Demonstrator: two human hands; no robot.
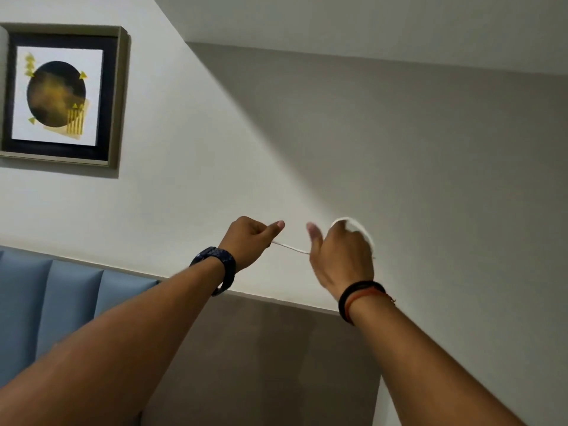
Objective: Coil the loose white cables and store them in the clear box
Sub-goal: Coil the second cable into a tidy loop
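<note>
Up against the wall (399, 149), my left hand (250, 238) grips the cable (290, 248) and my right hand (341, 255) holds its loop. I'd keep the span taut and wind evenly.

cable (290, 248) stretches between left hand (249, 241) and right hand (341, 256), with framed picture (61, 96) on the wall (215, 149), upper left.

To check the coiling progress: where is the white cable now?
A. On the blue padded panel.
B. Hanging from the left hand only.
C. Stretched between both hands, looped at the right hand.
C: the white cable runs from the left hand to the right hand, where a loop of it curves over the top.
</note>
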